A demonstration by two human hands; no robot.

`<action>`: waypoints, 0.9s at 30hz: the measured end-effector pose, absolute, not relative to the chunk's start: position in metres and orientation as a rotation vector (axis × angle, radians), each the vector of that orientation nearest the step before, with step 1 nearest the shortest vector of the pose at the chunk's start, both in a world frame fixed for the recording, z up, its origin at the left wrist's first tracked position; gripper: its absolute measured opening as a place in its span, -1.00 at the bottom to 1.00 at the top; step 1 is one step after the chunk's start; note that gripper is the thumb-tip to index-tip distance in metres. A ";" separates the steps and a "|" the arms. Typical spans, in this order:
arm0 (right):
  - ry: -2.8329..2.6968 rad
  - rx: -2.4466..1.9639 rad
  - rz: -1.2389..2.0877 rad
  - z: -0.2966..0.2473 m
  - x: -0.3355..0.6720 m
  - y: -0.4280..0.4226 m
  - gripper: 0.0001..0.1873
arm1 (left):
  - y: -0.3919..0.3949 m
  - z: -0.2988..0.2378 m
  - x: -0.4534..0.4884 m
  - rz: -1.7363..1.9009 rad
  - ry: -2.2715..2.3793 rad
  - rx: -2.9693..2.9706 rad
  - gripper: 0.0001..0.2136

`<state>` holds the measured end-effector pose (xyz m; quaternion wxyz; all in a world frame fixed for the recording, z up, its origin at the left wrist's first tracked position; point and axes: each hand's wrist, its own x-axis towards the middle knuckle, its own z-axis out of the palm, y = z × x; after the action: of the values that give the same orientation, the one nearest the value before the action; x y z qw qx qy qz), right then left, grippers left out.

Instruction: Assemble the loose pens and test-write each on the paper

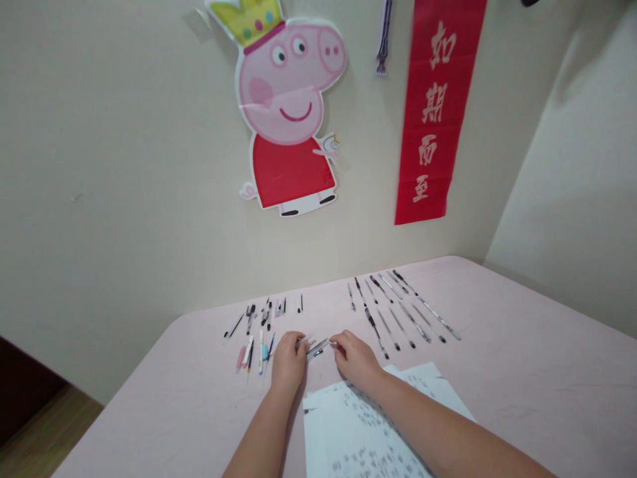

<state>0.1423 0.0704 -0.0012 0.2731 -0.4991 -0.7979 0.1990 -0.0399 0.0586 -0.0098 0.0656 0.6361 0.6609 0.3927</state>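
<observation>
My left hand [289, 362] is closed, with a thin clear pen piece [304, 340] poking out past the thumb and forefinger. Facing it, my right hand [354, 356] pinches thumb and fingers together over a small pale tip that is too small to name. Between the two hands lies a clear pen barrel [318, 346], with a short dark-and-clear piece just below it. The barrel's upper end comes close to my right fingertips; whether they touch cannot be made out.
Taken-apart pen pieces [251, 318] and coloured pens [261, 352] lie left on the pink tablecloth [164, 398]. Several pens [375, 332] are in slanted rows at the right. Written paper sheets [368, 438] lie under my right forearm. A wall [149, 199] borders the table's far edge.
</observation>
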 end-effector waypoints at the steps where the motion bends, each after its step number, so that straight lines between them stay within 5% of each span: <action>1: -2.147 -1.346 0.531 -0.002 0.142 0.071 -0.68 | 0.059 -0.011 -0.043 1.179 2.026 1.920 -0.86; 27: -2.132 -1.337 0.529 0.001 0.142 0.069 -0.69 | 0.047 0.006 -0.030 0.956 1.827 2.311 -0.94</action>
<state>0.1424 0.0692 0.0012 0.2814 -0.4990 -0.7955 0.1973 -0.0304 0.0466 0.0059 0.0224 0.7460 0.5897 0.3088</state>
